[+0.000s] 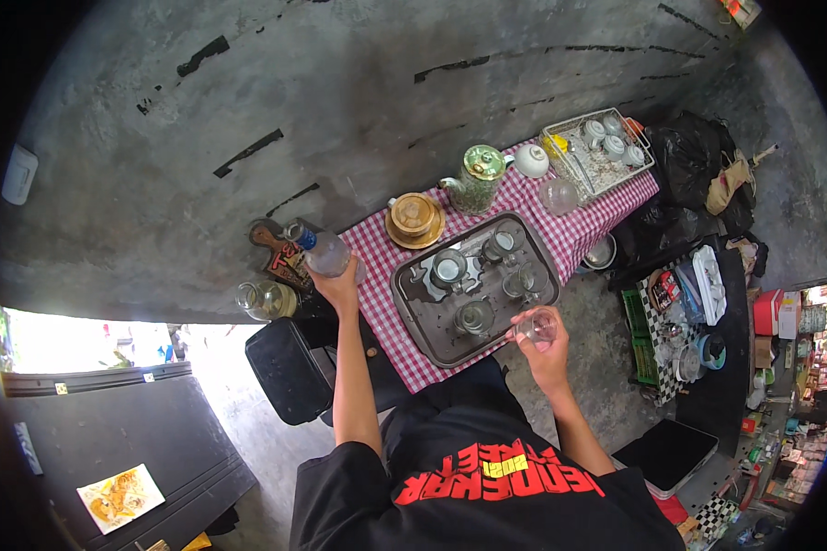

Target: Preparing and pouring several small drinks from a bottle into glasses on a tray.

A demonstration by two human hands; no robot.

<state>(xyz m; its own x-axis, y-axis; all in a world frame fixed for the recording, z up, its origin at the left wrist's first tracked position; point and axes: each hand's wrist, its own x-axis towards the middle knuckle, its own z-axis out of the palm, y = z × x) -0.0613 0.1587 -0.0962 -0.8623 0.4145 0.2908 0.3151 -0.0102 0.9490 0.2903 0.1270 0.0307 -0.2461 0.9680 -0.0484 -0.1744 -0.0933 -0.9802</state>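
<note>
My left hand (340,289) is wrapped round a clear bottle (326,250) with a blue band at its neck, by the table's left edge. In my right hand (549,361) is a clear drinking glass (536,324), tilted over the near right rim of a dark serving tray (409,323). Several glasses stand on the tray, among them a glass mug (474,317) close to my right hand. Beyond the tray stand a brown cup on a saucer (414,220) and a greenish glass teapot (481,179) with a lid.
A red-checked cloth (368,253) covers the table against a grey wall. At its far right, a wire basket (597,151) holds cups. Left of the table are a glass jar (265,300) and a black chair (289,372). Black bags (689,156) lie at the right.
</note>
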